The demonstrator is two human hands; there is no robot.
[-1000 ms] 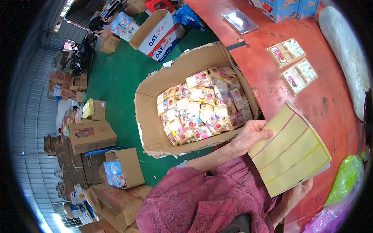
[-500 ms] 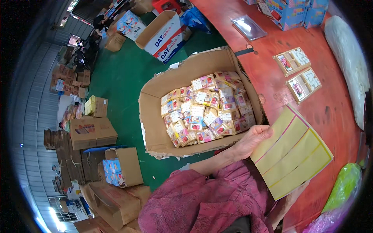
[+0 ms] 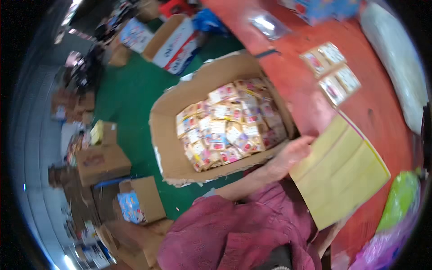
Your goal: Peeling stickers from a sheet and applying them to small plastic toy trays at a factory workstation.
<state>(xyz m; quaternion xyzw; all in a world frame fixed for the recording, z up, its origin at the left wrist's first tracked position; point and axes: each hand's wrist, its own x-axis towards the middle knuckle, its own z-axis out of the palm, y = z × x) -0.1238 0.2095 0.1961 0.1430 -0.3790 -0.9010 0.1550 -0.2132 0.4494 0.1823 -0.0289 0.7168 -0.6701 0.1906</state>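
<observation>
My left hand (image 3: pixel 294 155) pinches the upper left edge of a yellow sheet (image 3: pixel 339 173), which is marked off in strips by thin coloured lines. The sheet is tilted over the table edge and my lap. My right forearm (image 3: pixel 332 237) passes beneath its lower edge; the sheet covers the right hand, so its fingers are hidden. Beyond the sheet, two small trays, a farther one (image 3: pixel 323 58) and a nearer one (image 3: pixel 339 84), lie side by side, with white pieces and a printed picture panel in each. Motion blurs the view.
Left of the table (image 3: pixel 373 135) stands a big open carton (image 3: pixel 168 168) heaped with small packs (image 3: pixel 225 126). A clear plastic case (image 3: pixel 269 26) and a long plastic-wrapped roll (image 3: pixel 396 67) lie on the table. Brown cartons (image 3: pixel 102 164) line the green floor (image 3: pixel 119 90).
The view has swung slightly, shifting the carton and trays left and the trays upward. The sheet stays in my left hand, its right corner a little farther right.
</observation>
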